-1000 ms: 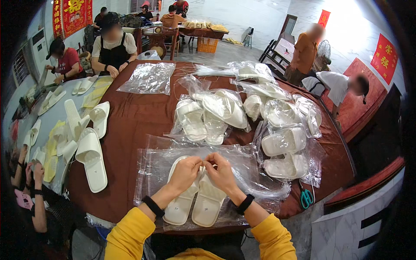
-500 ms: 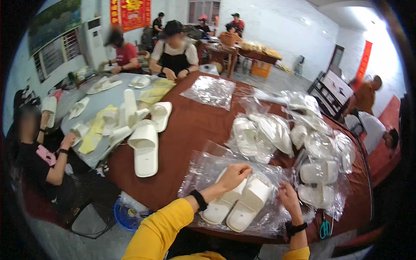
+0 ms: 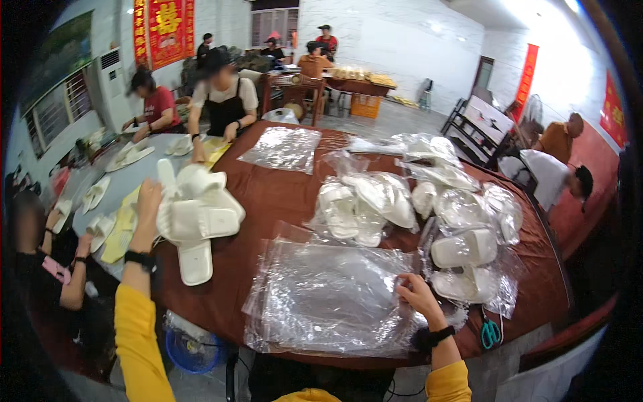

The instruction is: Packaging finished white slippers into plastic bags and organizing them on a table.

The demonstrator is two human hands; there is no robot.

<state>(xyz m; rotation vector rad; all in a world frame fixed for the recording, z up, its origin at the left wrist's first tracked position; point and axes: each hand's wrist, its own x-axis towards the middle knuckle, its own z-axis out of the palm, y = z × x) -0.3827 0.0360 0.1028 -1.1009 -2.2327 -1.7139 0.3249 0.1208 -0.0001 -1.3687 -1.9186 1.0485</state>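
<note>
White slippers (image 3: 197, 221) lie unbagged in an overlapping heap near the left edge of the brown-covered table (image 3: 251, 208), just to the right of your left hand (image 3: 149, 201). They look light and soft, with flat soles likely to bend a little and broad straps that could crease if squeezed. The strap or the sole's side edge should give you the surest hold; a loosely stacked slipper may slide off its neighbours.

Your left arm, in a yellow sleeve (image 3: 139, 335) and black wristband (image 3: 142, 260), reaches far forward with the forearm nearly upright in view. The hand is blurred beside the heap, so you cannot tell whether its grip is closed on a slipper, or even touching one.

In front of you, towards the middle, clear plastic bags (image 3: 335, 295) lie flat in a layered stack. They look thin, limp and slippery, easiest to lift by a corner or edge.

At their right edge is your right hand (image 3: 420, 295), its forearm slanting up and leftward, fingers loosely bent. Whether that grip pinches the plastic cannot be told. Beyond it lie bagged slippers (image 3: 462, 248), and farther right, teal-handled scissors (image 3: 491, 333).
</note>
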